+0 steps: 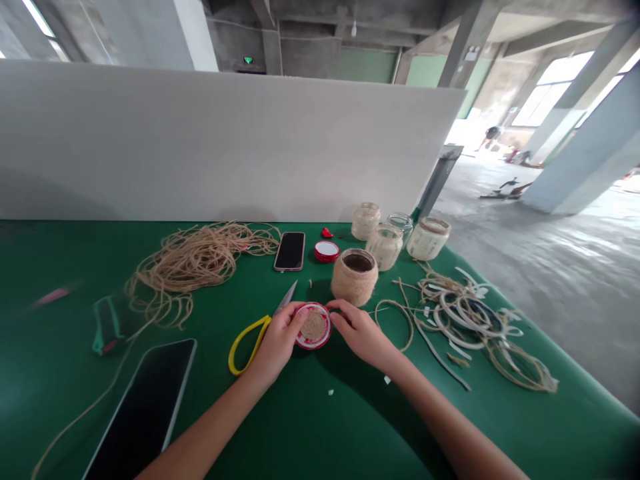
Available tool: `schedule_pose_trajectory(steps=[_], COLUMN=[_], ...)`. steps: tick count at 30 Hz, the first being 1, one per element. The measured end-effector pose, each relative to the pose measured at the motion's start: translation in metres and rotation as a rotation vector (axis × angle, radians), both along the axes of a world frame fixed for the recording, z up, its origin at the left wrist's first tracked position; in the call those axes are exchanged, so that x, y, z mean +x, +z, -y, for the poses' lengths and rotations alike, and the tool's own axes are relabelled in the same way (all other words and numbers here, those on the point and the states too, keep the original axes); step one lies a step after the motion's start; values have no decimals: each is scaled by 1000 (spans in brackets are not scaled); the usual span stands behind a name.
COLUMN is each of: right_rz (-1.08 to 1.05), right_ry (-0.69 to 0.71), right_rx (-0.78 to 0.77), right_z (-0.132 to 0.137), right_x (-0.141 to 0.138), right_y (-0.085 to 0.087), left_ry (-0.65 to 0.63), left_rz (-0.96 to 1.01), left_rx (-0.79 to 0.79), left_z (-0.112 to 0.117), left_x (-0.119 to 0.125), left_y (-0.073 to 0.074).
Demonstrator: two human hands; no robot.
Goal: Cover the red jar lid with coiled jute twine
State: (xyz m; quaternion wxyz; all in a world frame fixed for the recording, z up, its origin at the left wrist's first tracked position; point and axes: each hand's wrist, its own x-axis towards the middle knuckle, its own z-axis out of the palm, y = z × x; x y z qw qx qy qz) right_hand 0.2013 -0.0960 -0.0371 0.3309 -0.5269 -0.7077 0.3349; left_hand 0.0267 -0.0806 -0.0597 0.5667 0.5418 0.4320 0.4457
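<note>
My left hand point(280, 337) grips a round red-rimmed jar lid point(314, 325), thumb over its face. A flat coil of brown twine covers the middle of the lid. My right hand point(357, 330) has its thumb and fingertips closed at the lid's right rim. Just behind stands a jar wrapped in twine point(355, 283), its mouth open. Scissors with yellow handles point(246, 340) lie beside my left hand, partly covered by it, blades pointing away.
Several glass jars point(384, 248) stand at the back right. Another red lid point(327, 251), a phone point(290, 251) and a large twine heap point(200, 260) lie further back. A tablet-like black slab point(143, 413) is front left. Tangled cords point(470, 317) lie right, near the table edge.
</note>
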Motion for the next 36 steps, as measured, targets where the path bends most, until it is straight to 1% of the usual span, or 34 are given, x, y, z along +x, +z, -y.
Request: schedule_pose_trajectory(steps=[6, 11, 14, 18, 20, 24, 29, 34, 36], right_rz=[-64, -98, -118, -105, -93, -64, -17, 21, 13], right_ry=[34, 81, 42, 0, 4, 11, 14, 40, 43], right_rx=[-59, -90, -76, -79, -79, -59, -26, -40, -34], right_z=[4, 9, 10, 8, 7, 7, 6, 5, 5], right_x=[-6, -11, -12, -11, -11, -10, -8, -6, -6], right_y=[-2, -7, -8, -9, -9, -8, -6, -3, -1], left_ry=[53, 66, 44, 10, 11, -10, -2, -63, -62], left_rz=[-60, -90, -89, -170, -190, -153, -209, -132, -121], left_rx=[61, 50, 63, 82, 72, 26, 56, 10, -20], left_z=[0, 0, 2, 6, 6, 6, 5, 4, 3], left_x=[-1, -1, 0, 2, 1, 1, 2, 2, 1], left_y=[2, 2, 6, 12, 13, 14, 15, 17, 18])
